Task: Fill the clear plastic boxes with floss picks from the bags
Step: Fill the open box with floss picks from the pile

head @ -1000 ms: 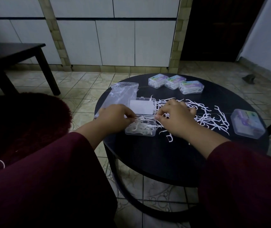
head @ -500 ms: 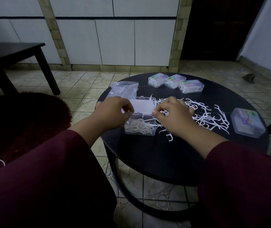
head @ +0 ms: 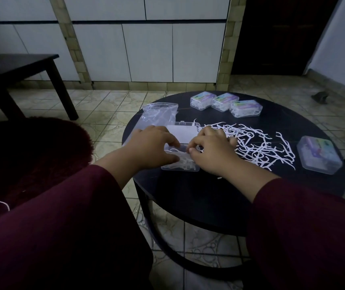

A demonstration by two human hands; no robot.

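Note:
An open clear box [head: 185,166] sits on the near left of the round black table [head: 198,197], holding white floss picks, its lid [head: 183,132] folded back. My left hand [head: 151,148] grips the box's left side, thumb lying over the picks inside. Fingers curled, my right hand [head: 212,151] pinches floss picks at the box's right edge. A loose pile of floss picks [head: 257,146] is spread to the right of my hands. A crumpled clear bag [head: 159,115] lies behind the box.
Three closed filled boxes [head: 225,102] line the table's far edge, and another closed box [head: 319,154] sits at the right edge. A dark side table [head: 16,65] stands at far left. A dark red cushion [head: 31,155] is at my left. Tiled floor surrounds the table.
Both hands moved closer together over the open box and lowered onto it. The picks held above the box a second ago now lie inside it.

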